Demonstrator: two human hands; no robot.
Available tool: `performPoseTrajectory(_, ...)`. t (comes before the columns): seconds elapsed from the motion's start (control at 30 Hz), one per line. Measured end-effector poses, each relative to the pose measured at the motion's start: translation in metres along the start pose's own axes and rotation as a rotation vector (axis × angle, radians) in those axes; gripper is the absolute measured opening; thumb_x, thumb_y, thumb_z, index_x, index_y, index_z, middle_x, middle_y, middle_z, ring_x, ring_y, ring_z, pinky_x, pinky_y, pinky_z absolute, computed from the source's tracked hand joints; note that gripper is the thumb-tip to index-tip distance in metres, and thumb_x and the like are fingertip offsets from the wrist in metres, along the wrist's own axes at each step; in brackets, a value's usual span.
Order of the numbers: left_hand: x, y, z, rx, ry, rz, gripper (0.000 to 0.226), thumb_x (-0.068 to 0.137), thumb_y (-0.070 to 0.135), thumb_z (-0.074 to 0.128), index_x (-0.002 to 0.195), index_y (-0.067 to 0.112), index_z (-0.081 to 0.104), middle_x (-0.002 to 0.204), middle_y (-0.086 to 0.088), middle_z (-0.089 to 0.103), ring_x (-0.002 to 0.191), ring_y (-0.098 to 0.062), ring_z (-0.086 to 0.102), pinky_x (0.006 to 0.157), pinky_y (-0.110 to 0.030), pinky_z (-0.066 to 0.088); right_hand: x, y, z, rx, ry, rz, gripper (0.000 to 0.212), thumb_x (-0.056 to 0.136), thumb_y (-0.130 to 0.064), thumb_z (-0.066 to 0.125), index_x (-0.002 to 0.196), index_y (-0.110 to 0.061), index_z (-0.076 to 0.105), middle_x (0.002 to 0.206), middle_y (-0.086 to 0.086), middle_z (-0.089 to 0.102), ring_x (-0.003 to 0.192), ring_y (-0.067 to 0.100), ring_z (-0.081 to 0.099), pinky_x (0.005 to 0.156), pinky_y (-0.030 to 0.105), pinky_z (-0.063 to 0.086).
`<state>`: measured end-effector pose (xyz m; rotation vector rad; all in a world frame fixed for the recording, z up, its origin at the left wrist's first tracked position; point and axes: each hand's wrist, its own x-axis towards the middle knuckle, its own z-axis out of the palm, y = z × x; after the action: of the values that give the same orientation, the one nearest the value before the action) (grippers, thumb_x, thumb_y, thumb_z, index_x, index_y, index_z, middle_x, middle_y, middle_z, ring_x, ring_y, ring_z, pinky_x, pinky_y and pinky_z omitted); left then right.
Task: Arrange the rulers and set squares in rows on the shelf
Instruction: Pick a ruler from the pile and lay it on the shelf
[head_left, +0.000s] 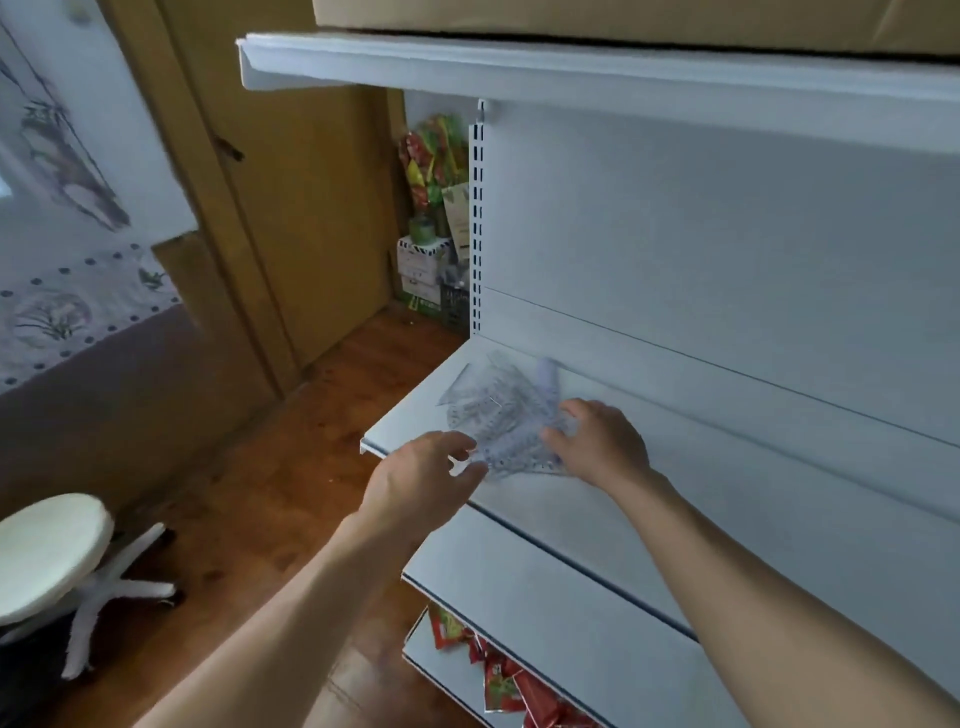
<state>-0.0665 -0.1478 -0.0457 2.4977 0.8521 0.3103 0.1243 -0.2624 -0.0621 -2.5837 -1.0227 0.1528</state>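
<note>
Judged to be at the very start of sorting: no row laid anywhere on the shelf (675, 493) yet. Heaped near the shelf's left end: clear rulers and set squares (498, 410), overlapping at all angles, too blurred to count or to tell piece from piece. Nothing else seen on the shelf, bare white to its right end.

Both hands in over the shelf's front edge. Left hand (426, 478) close to the shelf's front left corner, at the heap's near edge, fingers loosely curled, thumb apart from them, nothing plainly pinched. Cannot tell whether touching the plastic or just short of it. Right hand (602, 441) laid palm down on the side of the heap facing the shelf's right stretch, fingers bent onto the top pieces. Looks like pressing or steadying, not gripping.

Next, probably: freeing one piece. Calls for pinching a thin flat edge, hard to lift off a smooth surface, so better slid toward the shelf's front edge and taken there, with the rest pinned in place. Then laying it square to the shelf's back panel, like with like, working out along the shelf's bare right part. Worth watching: slippery plastic skating off the shelf's left end or front edge, onto the red packets (498, 670) below the shelf.
</note>
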Motion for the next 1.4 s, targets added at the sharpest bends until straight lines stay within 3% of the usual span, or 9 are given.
performPoseTrajectory(0.17, 0.047, -0.012, -0.007, -0.079, -0.125, 0.086, 0.038, 0.089, 0.053, 0.054, 0.121, 0.033, 0.059, 0.108, 0.016, 0.063, 0.092, -0.003, 0.059, 0.062, -0.012, 0.040, 0.006, -0.012, 0.013, -0.098, 0.038, 0.093, 0.038, 0.087, -0.048, 0.049, 0.116, -0.026, 0.060, 0.116, 0.006, 0.059, 0.108, 0.031, 0.051, 0.085, 0.036, 0.041)
performPoseTrajectory(0.3, 0.073, -0.020, -0.005, -0.120, -0.208, 0.157, 0.039, 0.090, 0.052, 0.053, 0.123, 0.032, 0.059, 0.111, 0.015, 0.064, 0.092, -0.003, 0.059, 0.069, -0.016, 0.044, 0.009, -0.010, 0.015, -0.056, 0.095, 0.175, 0.029, 0.089, -0.035, 0.055, 0.116, -0.024, 0.061, 0.115, 0.005, 0.059, 0.107, 0.029, 0.054, 0.085, 0.035, 0.043)
performPoseTrajectory(0.43, 0.091, -0.025, 0.000, -0.167, -0.304, 0.205, 0.039, 0.091, 0.050, 0.052, 0.125, 0.031, 0.058, 0.107, 0.018, 0.064, 0.091, -0.003, 0.060, 0.075, -0.021, 0.049, 0.006, -0.004, 0.013, 0.200, 0.139, 0.330, 0.036, 0.083, -0.021, 0.066, 0.118, -0.021, 0.063, 0.110, 0.003, 0.061, 0.101, 0.021, 0.058, 0.083, 0.027, 0.043)
performPoseTrajectory(0.6, 0.104, -0.026, 0.002, -0.263, -0.371, 0.273, 0.035, 0.092, 0.047, 0.053, 0.123, 0.031, 0.059, 0.102, 0.020, 0.061, 0.085, 0.002, 0.059, 0.071, -0.016, 0.045, -0.015, -0.001, 0.011, 0.657, 0.335, 0.545, 0.014, 0.079, -0.016, 0.071, 0.086, -0.028, 0.073, 0.087, -0.011, 0.071, 0.086, 0.009, 0.065, 0.071, 0.018, 0.043)
performPoseTrajectory(0.7, 0.110, -0.021, 0.003, -0.391, -0.443, 0.273, 0.032, 0.093, 0.042, 0.055, 0.122, 0.029, 0.060, 0.107, 0.017, 0.063, 0.087, 0.003, 0.060, 0.071, -0.013, 0.047, -0.032, -0.001, 0.007, 0.826, 0.476, 0.604, 0.011, 0.080, -0.018, 0.072, 0.076, -0.028, 0.072, 0.079, -0.015, 0.071, 0.078, 0.007, 0.065, 0.071, 0.023, 0.049)
performPoseTrajectory(0.83, 0.120, -0.007, -0.001, -0.941, -0.623, 0.001, 0.023, 0.094, 0.030, 0.058, 0.115, 0.023, 0.064, 0.110, 0.002, 0.069, 0.100, -0.015, 0.065, 0.094, -0.033, 0.049, -0.062, 0.000, -0.007, 0.951, 0.603, 0.630, 0.008, 0.083, -0.017, 0.069, 0.082, -0.024, 0.072, 0.076, -0.010, 0.071, 0.074, 0.008, 0.063, 0.073, 0.027, 0.052)
performPoseTrajectory(1.0, 0.118, 0.029, 0.021, -1.186, -0.694, -0.082, 0.038, 0.090, 0.022, 0.064, 0.127, 0.017, 0.055, 0.114, -0.003, 0.067, 0.103, -0.019, 0.066, 0.084, -0.029, 0.051, -0.115, 0.003, -0.029, 1.035, 0.688, 0.638, 0.013, 0.087, -0.012, 0.064, 0.087, -0.023, 0.071, 0.084, -0.005, 0.072, 0.075, 0.004, 0.065, 0.066, 0.017, 0.052)
performPoseTrajectory(1.2, 0.078, 0.085, 0.054, -1.323, -0.836, -0.109, 0.039, 0.085, 0.015, 0.069, 0.123, 0.017, 0.056, 0.112, -0.005, 0.070, 0.095, -0.016, 0.070, 0.079, -0.027, 0.053, -0.194, 0.023, -0.045, 1.041, 0.726, 0.689, 0.014, 0.090, -0.009, 0.062, 0.094, -0.019, 0.070, 0.087, -0.001, 0.071, 0.079, 0.007, 0.064, 0.069, 0.018, 0.051)
performPoseTrajectory(1.4, 0.020, 0.138, 0.082, -1.213, -0.943, 0.006, 0.039, 0.085, 0.017, 0.070, 0.122, 0.015, 0.059, 0.106, -0.002, 0.071, 0.095, -0.015, 0.070, 0.077, -0.024, 0.051, -0.280, 0.063, -0.056, 1.040, 0.754, 0.693, 0.021, 0.090, -0.010, 0.061, 0.091, -0.026, 0.074, 0.089, -0.001, 0.073, 0.083, 0.008, 0.066, 0.070, 0.019, 0.051)
